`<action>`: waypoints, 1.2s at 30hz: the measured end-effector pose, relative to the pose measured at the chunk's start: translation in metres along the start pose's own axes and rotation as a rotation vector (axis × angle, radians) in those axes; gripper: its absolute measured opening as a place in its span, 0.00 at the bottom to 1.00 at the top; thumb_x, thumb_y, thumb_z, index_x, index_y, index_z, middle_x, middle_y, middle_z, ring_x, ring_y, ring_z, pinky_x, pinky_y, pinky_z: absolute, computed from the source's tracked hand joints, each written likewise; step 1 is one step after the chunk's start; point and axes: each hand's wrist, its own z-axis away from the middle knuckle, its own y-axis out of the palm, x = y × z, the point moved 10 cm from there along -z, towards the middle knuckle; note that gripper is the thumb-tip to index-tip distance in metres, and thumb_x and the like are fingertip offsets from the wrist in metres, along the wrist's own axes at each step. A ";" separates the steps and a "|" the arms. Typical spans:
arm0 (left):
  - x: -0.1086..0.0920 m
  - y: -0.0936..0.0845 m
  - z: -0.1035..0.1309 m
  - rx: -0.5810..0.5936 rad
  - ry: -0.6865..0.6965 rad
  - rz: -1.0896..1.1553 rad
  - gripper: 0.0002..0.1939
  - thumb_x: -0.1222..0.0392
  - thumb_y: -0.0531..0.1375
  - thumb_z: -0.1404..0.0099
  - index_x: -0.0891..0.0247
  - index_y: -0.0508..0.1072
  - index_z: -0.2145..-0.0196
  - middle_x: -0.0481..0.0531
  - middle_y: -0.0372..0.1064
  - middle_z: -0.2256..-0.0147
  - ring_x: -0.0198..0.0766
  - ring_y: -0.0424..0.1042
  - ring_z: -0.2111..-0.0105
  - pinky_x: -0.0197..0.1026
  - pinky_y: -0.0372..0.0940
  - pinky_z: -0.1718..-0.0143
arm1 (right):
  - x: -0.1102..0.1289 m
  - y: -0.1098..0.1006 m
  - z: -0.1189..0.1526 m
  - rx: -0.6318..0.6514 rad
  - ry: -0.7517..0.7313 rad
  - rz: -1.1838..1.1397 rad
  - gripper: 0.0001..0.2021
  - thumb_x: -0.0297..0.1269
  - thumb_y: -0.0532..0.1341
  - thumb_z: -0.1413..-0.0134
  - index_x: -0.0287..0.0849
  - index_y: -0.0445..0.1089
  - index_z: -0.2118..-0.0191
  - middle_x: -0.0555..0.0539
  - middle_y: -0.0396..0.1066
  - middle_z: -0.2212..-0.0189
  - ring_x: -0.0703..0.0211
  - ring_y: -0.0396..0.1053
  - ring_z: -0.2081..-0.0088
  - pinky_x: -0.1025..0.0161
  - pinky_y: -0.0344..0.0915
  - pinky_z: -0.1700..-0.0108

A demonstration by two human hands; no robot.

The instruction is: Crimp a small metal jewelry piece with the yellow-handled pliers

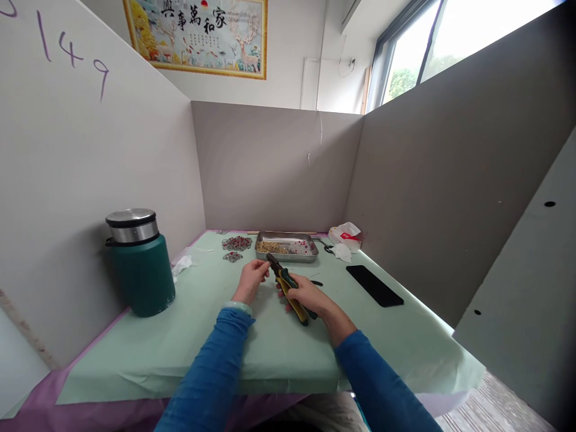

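Note:
Wrapped round the yellow-and-green handles of a pair of pliers (294, 304) is my right hand (310, 295). The dark jaws of the tool point up and to the left. Just left of the jaws, my left hand (252, 281) is closed in a pinch, thumb and forefinger together at the tip of the pliers. Whatever lies in that pinch is too small to make out. Beyond both hands stands a metal tray (288, 258) with gold-coloured bits at its left and red and clear bits at its right.
Left of the tray lie a larger pile of red and silvery pieces (237, 243) and a smaller pile (233, 257). A green flask (141, 273) stands at the left. A black phone-like slab (374, 285), tissue pack (345, 235) and scissors (327, 248) are at the right. Partitions (279, 168) enclose the table.

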 end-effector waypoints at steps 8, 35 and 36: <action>0.003 -0.002 -0.001 0.000 -0.019 0.013 0.16 0.49 0.63 0.54 0.66 0.67 0.78 0.46 0.62 0.82 0.28 0.59 0.81 0.34 0.55 0.76 | -0.011 0.004 0.000 0.010 0.038 -0.050 0.25 0.29 0.57 0.66 0.45 0.62 0.54 0.44 0.67 0.60 0.60 0.69 0.67 0.67 0.66 0.76; 0.009 -0.008 -0.008 -0.035 0.051 -0.065 0.17 0.46 0.61 0.53 0.65 0.68 0.79 0.46 0.62 0.83 0.29 0.58 0.82 0.34 0.54 0.78 | -0.028 -0.002 -0.011 -0.109 0.150 0.286 0.06 0.27 0.55 0.65 0.42 0.56 0.76 0.54 0.59 0.88 0.66 0.57 0.86 0.69 0.53 0.83; 0.006 -0.007 -0.008 -0.038 0.075 -0.077 0.17 0.47 0.60 0.52 0.65 0.68 0.78 0.46 0.62 0.83 0.30 0.59 0.81 0.34 0.54 0.77 | -0.028 -0.003 -0.011 -0.118 0.138 0.291 0.07 0.27 0.55 0.65 0.43 0.56 0.75 0.54 0.59 0.88 0.66 0.57 0.86 0.69 0.53 0.83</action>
